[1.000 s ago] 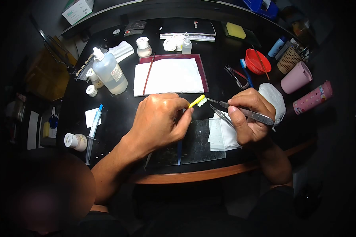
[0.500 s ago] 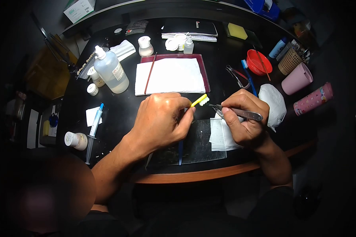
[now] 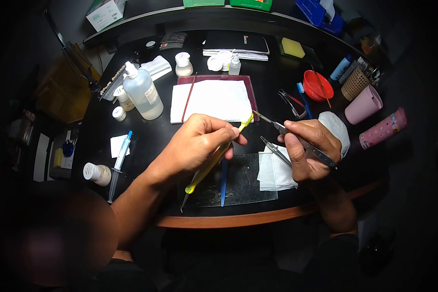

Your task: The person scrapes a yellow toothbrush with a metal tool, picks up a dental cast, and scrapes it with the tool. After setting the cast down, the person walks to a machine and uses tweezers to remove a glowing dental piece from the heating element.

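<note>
1. Head view: your black table [image 3: 148, 146] fills the middle of the frame. The work looks in progress, with two tools in hand. How much is done or left cannot be told.
2. At centre, a folded white cloth [image 3: 219, 100] lies on a burgundy board [image 3: 252, 95].
3. Your left hand [image 3: 192, 148], at centre, is closed around a yellow plastic toothbrush [image 3: 209, 168], whose raised head is just beside the cloth's lower-right corner in the frame. Your right hand [image 3: 312, 148], right of centre, pinches a slim silver metal instrument [image 3: 279, 127]; its tip is near the bristles, and contact is unclear.
4. Upper left, a clear squeeze bottle [image 3: 142, 95] has a printed label, too small to read.
5. At the top left, a white-and-green box [image 3: 104, 15] carries illegible print; upper centre, a black folder [image 3: 236, 43] bears a small mark, also illegible.
6. Below your right hand, a pointed metal tool [image 3: 276, 150] overlaps white tissues [image 3: 272, 175].
7. Small white-lidded jars [image 3: 184, 65] have unreadable lettering.
</note>
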The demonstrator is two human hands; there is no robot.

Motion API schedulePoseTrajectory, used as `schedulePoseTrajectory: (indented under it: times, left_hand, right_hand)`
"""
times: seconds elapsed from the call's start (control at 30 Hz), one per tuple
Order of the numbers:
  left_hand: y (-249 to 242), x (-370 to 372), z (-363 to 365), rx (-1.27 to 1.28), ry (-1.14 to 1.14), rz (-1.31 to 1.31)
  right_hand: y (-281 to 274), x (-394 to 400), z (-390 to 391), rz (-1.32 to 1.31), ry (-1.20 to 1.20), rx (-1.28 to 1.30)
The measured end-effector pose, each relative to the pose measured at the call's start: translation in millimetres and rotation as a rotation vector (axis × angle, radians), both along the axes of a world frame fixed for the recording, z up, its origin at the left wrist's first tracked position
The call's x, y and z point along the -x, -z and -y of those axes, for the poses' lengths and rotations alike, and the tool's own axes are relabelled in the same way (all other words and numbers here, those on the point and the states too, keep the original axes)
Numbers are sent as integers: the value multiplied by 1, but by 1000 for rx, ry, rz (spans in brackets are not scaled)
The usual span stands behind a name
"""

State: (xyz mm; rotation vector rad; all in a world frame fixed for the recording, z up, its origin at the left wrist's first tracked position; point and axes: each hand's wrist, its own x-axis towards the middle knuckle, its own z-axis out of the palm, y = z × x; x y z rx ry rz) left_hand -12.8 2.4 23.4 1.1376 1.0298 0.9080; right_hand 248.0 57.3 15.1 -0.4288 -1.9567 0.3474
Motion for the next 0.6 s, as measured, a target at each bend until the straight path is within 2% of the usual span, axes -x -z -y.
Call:
schedulePoseTrajectory:
  times: [0.27, 0.6]
  left_hand:
    - [0, 6, -1, 69, 75, 180]
    - [7, 2, -2, 41, 30, 102]
  right_hand:
    - [5, 4, -1, -8, -51, -5]
    - [0, 0, 4, -27, -77, 32]
